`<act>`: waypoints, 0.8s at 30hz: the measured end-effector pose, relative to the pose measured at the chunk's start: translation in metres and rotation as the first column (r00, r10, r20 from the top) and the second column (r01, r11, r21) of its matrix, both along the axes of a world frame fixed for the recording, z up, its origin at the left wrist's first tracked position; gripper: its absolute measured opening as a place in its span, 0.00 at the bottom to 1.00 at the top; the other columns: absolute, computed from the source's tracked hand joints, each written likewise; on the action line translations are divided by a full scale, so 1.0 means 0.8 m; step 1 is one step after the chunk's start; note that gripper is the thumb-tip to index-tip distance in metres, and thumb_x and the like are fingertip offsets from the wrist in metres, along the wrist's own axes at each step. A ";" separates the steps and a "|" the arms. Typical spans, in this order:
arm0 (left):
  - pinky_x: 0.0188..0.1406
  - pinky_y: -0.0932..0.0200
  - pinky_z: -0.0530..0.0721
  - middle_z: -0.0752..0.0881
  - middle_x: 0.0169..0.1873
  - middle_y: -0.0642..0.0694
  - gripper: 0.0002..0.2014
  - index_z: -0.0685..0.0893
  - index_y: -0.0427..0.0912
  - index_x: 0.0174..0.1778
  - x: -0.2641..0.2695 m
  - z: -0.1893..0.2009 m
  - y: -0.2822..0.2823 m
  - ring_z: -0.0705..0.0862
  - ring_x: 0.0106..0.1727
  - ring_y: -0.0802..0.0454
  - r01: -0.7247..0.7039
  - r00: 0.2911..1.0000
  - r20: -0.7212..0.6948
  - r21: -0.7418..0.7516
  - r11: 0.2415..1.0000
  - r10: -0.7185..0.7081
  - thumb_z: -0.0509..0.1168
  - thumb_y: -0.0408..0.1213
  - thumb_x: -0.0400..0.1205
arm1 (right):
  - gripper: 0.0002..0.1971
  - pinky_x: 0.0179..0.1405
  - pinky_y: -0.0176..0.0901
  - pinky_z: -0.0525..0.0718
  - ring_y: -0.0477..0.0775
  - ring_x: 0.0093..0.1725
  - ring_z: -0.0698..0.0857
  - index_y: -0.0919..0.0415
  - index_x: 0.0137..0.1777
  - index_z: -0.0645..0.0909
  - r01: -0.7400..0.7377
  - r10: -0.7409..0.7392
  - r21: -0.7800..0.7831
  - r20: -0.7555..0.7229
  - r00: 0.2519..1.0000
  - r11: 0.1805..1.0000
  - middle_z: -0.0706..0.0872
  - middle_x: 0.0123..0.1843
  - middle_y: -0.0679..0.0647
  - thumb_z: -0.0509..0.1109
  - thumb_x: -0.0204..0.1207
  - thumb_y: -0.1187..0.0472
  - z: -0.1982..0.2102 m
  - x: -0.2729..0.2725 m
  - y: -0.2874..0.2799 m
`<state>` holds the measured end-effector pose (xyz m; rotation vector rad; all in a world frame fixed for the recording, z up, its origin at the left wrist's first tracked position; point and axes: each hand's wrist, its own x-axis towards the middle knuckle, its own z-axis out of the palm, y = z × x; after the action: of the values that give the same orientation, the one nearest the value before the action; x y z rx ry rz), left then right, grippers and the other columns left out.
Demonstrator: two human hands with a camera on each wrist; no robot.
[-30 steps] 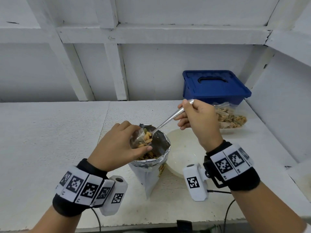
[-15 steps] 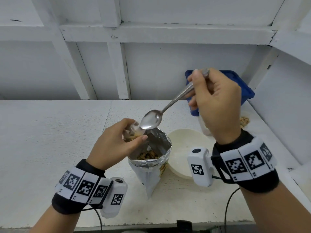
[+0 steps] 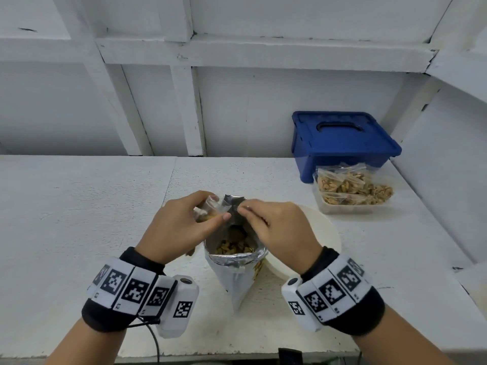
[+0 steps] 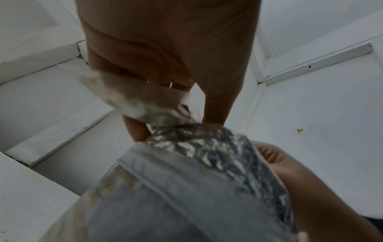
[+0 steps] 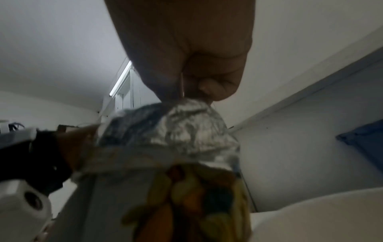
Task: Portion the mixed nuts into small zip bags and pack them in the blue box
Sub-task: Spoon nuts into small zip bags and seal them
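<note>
The left hand (image 3: 179,227) holds a small clear zip bag (image 3: 210,208) with some nuts in it, fingers curled round it. The right hand (image 3: 276,230) pinches the bag's top edge. Both hands are right over the open silver nut pouch (image 3: 237,262), which stands on the white table (image 3: 79,219) and hides part of a white bowl (image 3: 329,233) behind it. The blue box (image 3: 342,143) sits far back on the right with its lid on. Just in front of it is a clear tub (image 3: 353,206) of filled bags.
</note>
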<state>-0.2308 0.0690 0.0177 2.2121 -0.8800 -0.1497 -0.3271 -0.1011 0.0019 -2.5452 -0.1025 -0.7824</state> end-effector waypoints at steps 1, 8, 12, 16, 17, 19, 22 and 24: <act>0.29 0.62 0.82 0.86 0.36 0.69 0.24 0.79 0.63 0.47 0.001 -0.002 0.000 0.87 0.29 0.52 0.001 1.000 0.005 -0.006 1.000 -0.001 0.58 0.72 0.63 | 0.18 0.23 0.39 0.80 0.51 0.27 0.84 0.56 0.46 0.86 0.008 -0.009 -0.041 -0.014 1.000 0.999 0.87 0.30 0.51 0.56 0.80 0.50 -0.005 0.002 0.000; 0.33 0.66 0.81 0.87 0.30 0.58 0.21 0.79 0.63 0.42 0.003 -0.009 -0.002 0.85 0.31 0.60 0.002 1.000 0.009 -0.022 1.000 -0.002 0.60 0.74 0.65 | 0.18 0.27 0.44 0.76 0.55 0.31 0.83 0.58 0.45 0.86 0.031 -0.020 0.054 -0.191 0.981 0.998 0.87 0.31 0.54 0.58 0.79 0.48 -0.011 0.008 -0.005; 0.32 0.66 0.78 0.86 0.32 0.63 0.19 0.78 0.64 0.42 0.004 -0.009 -0.007 0.82 0.40 0.72 0.003 1.000 0.000 -0.011 1.000 -0.003 0.62 0.72 0.67 | 0.14 0.34 0.51 0.80 0.54 0.35 0.84 0.60 0.45 0.86 0.079 -0.028 0.178 -0.275 0.961 0.981 0.87 0.33 0.55 0.63 0.81 0.52 -0.008 0.007 -0.006; 0.32 0.64 0.79 0.85 0.31 0.64 0.14 0.77 0.65 0.41 0.001 -0.007 -0.008 0.83 0.39 0.71 0.011 1.000 -0.008 -0.019 1.000 -0.011 0.66 0.68 0.68 | 0.13 0.37 0.42 0.82 0.49 0.33 0.85 0.60 0.42 0.86 0.153 -0.050 0.366 -0.276 0.960 0.918 0.86 0.30 0.52 0.63 0.81 0.56 0.001 0.005 -0.012; 0.31 0.65 0.77 0.85 0.31 0.63 0.14 0.78 0.65 0.42 0.000 -0.007 -0.008 0.83 0.38 0.71 0.016 1.000 -0.010 -0.025 1.000 -0.016 0.66 0.67 0.68 | 0.12 0.36 0.38 0.81 0.46 0.32 0.85 0.58 0.41 0.85 0.169 -0.059 0.409 -0.268 0.962 0.897 0.86 0.29 0.51 0.63 0.81 0.57 0.004 0.004 -0.014; 0.28 0.67 0.77 0.85 0.29 0.63 0.14 0.78 0.63 0.43 -0.001 -0.005 -0.008 0.84 0.35 0.67 0.020 1.000 -0.011 -0.037 0.999 -0.020 0.66 0.65 0.70 | 0.12 0.32 0.32 0.79 0.41 0.29 0.82 0.56 0.41 0.84 0.192 -0.078 0.474 -0.249 0.965 0.859 0.86 0.29 0.50 0.62 0.82 0.57 0.009 0.004 -0.018; 0.26 0.65 0.81 0.84 0.35 0.72 0.13 0.76 0.66 0.41 -0.003 -0.001 -0.007 0.85 0.30 0.61 0.020 1.000 -0.016 -0.046 0.999 -0.021 0.66 0.67 0.69 | 0.13 0.26 0.26 0.75 0.38 0.23 0.79 0.57 0.40 0.83 0.244 -0.130 0.549 -0.239 0.962 0.799 0.86 0.29 0.52 0.60 0.83 0.58 0.013 0.002 -0.027; 0.28 0.61 0.83 0.83 0.38 0.75 0.14 0.76 0.68 0.42 -0.004 0.000 -0.004 0.86 0.28 0.56 0.029 0.999 -0.024 -0.052 0.998 -0.031 0.63 0.69 0.67 | 0.13 0.23 0.25 0.74 0.38 0.21 0.78 0.57 0.40 0.82 0.283 -0.164 0.595 -0.247 0.955 0.753 0.85 0.28 0.51 0.59 0.83 0.58 0.014 0.001 -0.032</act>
<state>-0.2340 0.0658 0.0177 2.1455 -0.8939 -0.1670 -0.3266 -0.1271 0.0133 -1.9787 0.4652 -0.5403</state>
